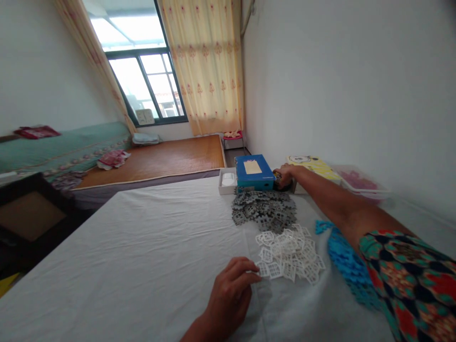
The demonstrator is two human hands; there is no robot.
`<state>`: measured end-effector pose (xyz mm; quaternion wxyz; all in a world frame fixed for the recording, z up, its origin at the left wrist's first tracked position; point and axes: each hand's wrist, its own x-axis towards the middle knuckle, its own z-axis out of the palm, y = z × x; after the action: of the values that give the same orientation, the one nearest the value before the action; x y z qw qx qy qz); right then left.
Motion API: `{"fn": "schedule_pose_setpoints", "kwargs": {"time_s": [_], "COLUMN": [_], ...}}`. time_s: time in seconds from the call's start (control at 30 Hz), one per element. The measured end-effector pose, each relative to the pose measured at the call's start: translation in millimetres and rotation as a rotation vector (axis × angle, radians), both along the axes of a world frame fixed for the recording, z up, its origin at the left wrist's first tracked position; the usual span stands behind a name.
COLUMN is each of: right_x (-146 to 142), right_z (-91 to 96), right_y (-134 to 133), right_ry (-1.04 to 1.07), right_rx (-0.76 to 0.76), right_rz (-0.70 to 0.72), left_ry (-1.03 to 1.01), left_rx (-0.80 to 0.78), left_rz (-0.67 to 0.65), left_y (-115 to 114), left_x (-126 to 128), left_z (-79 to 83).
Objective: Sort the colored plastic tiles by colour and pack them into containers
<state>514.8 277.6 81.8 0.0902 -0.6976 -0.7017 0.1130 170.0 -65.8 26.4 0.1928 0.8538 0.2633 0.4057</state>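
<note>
My right hand reaches far out, between a blue box and a yellow-and-white box. Its fingers curl down over a small dark and yellowish thing that I cannot make out. Close to me, my left hand rests on the white cloth with fingers loosely bent and a little apart. Its fingertips meet the edge of a pile of white plastic lattice pieces; no piece shows in its grasp. Behind that pile lies a heap of grey plastic pieces. Blue plastic pieces are partly hidden under my right arm.
A small white open box stands left of the blue box. By the wall sits a clear plastic tub with pink contents. The table's white cloth stretches left, to a dark chair. A bed stands beyond.
</note>
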Motion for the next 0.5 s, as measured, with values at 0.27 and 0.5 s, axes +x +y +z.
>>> {"fn": "schedule_pose_setpoints", "kwargs": {"time_s": [0.27,0.5], "right_x": [12.5,-58.7], "right_z": [36.9,66.3], "right_y": [-51.3,-129.6], "right_ry": [-0.305,-0.221], "right_rx": [0.132,0.199], "right_rz": [0.128,0.548], "left_ry": [-0.029,-0.004], "left_rx": [0.038,0.049], "left_rz": [0.012,-0.040], "left_y": [3.0,-0.5], "left_x": [-1.5,3.0], "left_z": [-5.5,-6.2]}}
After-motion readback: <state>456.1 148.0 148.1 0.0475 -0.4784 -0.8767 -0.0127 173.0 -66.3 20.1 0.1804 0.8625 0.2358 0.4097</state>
